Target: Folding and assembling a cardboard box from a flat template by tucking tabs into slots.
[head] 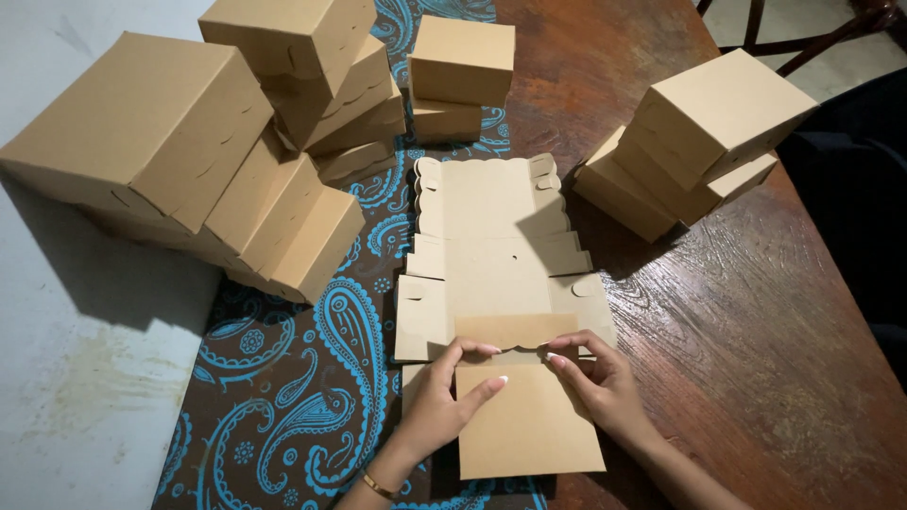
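Note:
A flat, unfolded brown cardboard box blank point(496, 250) lies on the table in front of me, its scalloped flaps spread out. On its near end rests a smaller folded cardboard piece point(529, 425) with a scalloped flap bent over. My left hand point(444, 397) pinches the left side of that flap with thumb and fingers. My right hand point(595, 378) grips the flap's right side. Both hands hold the same piece, fingertips close together at its fold.
Several assembled brown boxes are piled at the left point(170, 132), stacked at the back centre point(461, 76) and at the right point(694, 142). A brown cloth with blue paisley point(293, 397) covers part of the dark wooden table point(756, 359). Grey floor lies left.

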